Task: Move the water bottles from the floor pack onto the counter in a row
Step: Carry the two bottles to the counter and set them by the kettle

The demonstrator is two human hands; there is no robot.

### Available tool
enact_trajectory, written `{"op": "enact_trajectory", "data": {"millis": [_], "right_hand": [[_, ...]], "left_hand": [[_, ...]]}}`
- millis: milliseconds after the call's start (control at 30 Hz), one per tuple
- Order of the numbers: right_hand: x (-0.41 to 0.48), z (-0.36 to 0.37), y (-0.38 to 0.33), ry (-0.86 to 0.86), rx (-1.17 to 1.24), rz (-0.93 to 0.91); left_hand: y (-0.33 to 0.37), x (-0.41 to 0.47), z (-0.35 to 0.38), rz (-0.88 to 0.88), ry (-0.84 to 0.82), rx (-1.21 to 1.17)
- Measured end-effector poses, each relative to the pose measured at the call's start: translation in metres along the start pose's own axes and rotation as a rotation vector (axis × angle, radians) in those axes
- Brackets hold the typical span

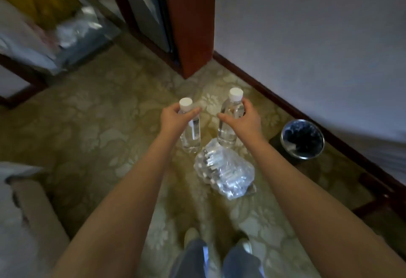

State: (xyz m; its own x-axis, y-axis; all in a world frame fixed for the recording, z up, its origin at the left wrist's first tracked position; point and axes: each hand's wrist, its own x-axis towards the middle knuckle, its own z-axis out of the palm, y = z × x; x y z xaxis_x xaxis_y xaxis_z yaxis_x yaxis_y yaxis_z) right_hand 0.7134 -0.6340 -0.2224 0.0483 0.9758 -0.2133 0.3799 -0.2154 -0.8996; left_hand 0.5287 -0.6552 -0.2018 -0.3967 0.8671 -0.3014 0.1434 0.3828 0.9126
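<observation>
Head view showed the person standing over the patterned carpet (105,110), each hand curled round the upper end of a clear water bottle. The left hand (173,116) gripped the left bottle (191,135) just below its white cap (185,103), and the right hand (245,117) wrapped the shoulder of the right bottle (228,130), thumb stretched toward the middle. Both bottles hung upright, near each other but apart, above the floor pack (224,173), a crumpled shrink-wrapped bundle lying on the carpet between the arms. Blur made it hard to tell how many bottles were inside it, though some seemed to be. A round waste bin (303,139) stood to the right by the wall (307,25), and a red-brown cabinet post (189,20) rose ahead; the counter was not in view. Judged from this, the step in hand was the carry to the counter. To do it well, the grips wanted to sit on the stiff neck rather than the soft body, which would likely dent under a squeeze. The bottles were best carried vertical, set down base first, one beside the other on a line, and let go only once each stood steady
</observation>
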Motion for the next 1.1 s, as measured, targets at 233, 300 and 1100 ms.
{"op": "enact_trajectory", "data": {"millis": [233, 300, 1100], "right_hand": [[0.008, -0.012, -0.179, 0.040, -0.013, -0.242], [0.013, 0.000, -0.221, 0.051, -0.008, -0.306], [0.340, 0.265, -0.575, 0.234, 0.054, -0.748]], "left_hand": [[0.161, 0.000, -0.083, 0.193, -0.006, 0.007], [0.192, 0.011, -0.110, 0.243, 0.003, -0.007], [0.410, 0.431, -0.354, 0.547, 0.011, -0.090]]}}
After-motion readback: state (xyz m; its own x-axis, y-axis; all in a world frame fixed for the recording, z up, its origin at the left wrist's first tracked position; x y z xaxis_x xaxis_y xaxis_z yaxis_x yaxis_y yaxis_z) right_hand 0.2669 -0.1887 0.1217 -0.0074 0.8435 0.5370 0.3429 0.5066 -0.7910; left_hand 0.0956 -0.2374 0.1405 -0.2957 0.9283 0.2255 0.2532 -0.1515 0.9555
